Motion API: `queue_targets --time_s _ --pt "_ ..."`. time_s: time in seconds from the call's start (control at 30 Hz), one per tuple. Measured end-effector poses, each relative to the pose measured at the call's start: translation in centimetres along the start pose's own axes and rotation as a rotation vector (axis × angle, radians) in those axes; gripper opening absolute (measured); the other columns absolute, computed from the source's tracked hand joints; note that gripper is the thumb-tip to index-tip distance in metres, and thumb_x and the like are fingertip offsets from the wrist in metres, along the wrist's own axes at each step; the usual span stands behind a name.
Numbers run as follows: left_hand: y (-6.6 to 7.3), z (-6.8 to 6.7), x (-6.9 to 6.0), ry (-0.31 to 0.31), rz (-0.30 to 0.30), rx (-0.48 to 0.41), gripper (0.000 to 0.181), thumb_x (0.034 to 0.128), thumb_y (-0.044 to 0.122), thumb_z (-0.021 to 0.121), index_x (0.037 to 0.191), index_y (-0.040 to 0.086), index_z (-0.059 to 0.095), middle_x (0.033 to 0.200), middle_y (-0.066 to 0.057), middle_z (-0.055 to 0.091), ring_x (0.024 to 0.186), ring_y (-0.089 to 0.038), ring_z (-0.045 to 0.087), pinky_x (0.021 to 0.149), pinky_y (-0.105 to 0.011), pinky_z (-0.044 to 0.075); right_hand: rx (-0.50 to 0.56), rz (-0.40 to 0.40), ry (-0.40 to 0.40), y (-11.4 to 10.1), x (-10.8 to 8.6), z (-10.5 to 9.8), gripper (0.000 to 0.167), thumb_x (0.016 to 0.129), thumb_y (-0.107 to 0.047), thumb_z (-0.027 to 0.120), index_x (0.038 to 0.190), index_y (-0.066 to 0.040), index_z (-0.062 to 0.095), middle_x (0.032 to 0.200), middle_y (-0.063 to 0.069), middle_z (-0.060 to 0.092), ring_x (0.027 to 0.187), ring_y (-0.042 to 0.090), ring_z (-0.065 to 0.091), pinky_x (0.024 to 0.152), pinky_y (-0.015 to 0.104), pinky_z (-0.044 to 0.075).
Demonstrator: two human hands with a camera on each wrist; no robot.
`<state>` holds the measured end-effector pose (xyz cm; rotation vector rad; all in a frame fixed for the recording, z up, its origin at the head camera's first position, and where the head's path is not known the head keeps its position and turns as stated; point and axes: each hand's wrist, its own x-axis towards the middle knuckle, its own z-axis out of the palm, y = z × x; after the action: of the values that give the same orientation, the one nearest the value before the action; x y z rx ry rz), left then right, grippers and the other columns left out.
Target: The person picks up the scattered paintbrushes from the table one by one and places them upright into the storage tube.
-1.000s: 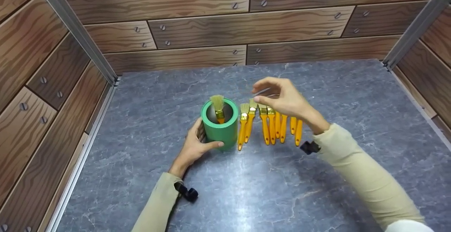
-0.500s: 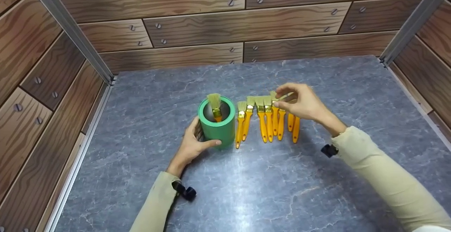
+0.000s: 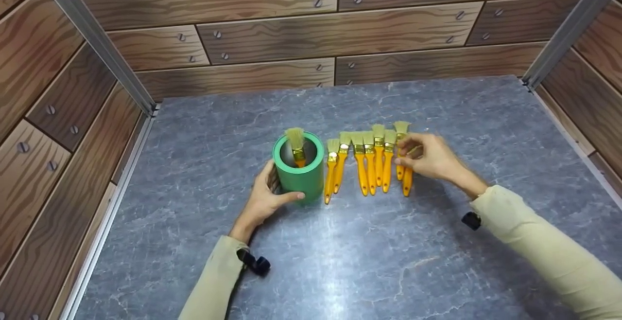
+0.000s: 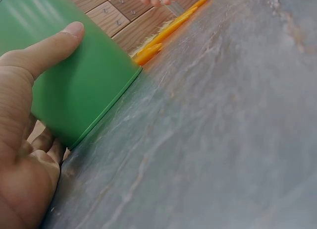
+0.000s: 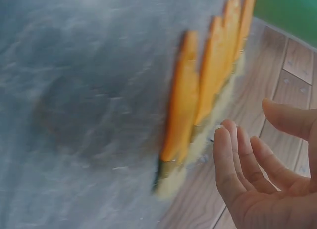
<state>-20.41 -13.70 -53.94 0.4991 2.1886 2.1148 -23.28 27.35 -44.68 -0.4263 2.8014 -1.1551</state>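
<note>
Wood-print walls around a green can and a fan of brushes

Plank-patterned walls [image 3: 272,38] with printed screws enclose a gray, marble-look tabletop [image 3: 218,130]. On it stands the green can [image 3: 302,182], upright and dark inside. It looks rigid, perhaps a little slick on that smooth side, so a wide hold around the body should suit it. The left hand [image 3: 265,196] has just that, thumb along the near side and fingers wrapped behind.

Near the right end of the row, the right hand [image 3: 432,157] has thumb and fingertips apart, with nothing held; whether it touches a brush I cannot tell.

Eight brushes [image 3: 371,176] lie to the right of the can, bristles pointing away from the person; one more brush [image 3: 298,141] sits inside it, bristle end up. They are probably light and stiff, best pinched at the handle or just below the metal band, since the bristles would bend. Handles are glossy orange-yellow, bands brassy, bristles pale straw; small dark holes mark several handle ends.
</note>
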Motion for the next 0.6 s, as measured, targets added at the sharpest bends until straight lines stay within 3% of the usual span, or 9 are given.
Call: queue_targets --time_s 0.13,0.37,0.6 --pt "0.0 0.0 0.0 -0.003 -0.013 0.0 0.106 0.0798 0.016 0.098 0.166 0.021 0.037 0.165 -0.003 0.048 0.157 -0.025 0.04 0.133 -0.046 0.031 -0.057 0.029 0.006 1.3 -0.2 0.3 0.033 0.092 -0.011 0.084 0.117 0.006 0.072 0.106 0.021 0.076 0.093 0.035 0.077 0.082 0.043 0.067" --pt "-0.1 0.0 0.0 -0.001 -0.02 -0.001 0.109 0.0804 0.014 0.097 0.168 0.02 0.033 0.167 -0.005 0.045 0.159 -0.026 0.037 0.133 -0.046 0.03 -0.126 0.085 0.028 3.1 -0.3 0.4 0.031 0.084 -0.015 0.091 0.103 0.002 0.072 0.095 0.015 0.075 0.085 0.025 0.071 0.073 0.027 0.06" --pt "-0.1 0.0 0.0 0.008 -0.023 0.0 0.109 0.0791 0.014 0.098 0.167 0.02 0.035 0.166 -0.005 0.046 0.158 -0.026 0.039 0.133 -0.046 0.031 -0.144 0.109 0.016 4.0 -0.3 0.5 0.033 0.083 -0.021 0.093 0.098 -0.001 0.072 0.088 0.007 0.074 0.079 0.018 0.067 0.073 0.028 0.056"
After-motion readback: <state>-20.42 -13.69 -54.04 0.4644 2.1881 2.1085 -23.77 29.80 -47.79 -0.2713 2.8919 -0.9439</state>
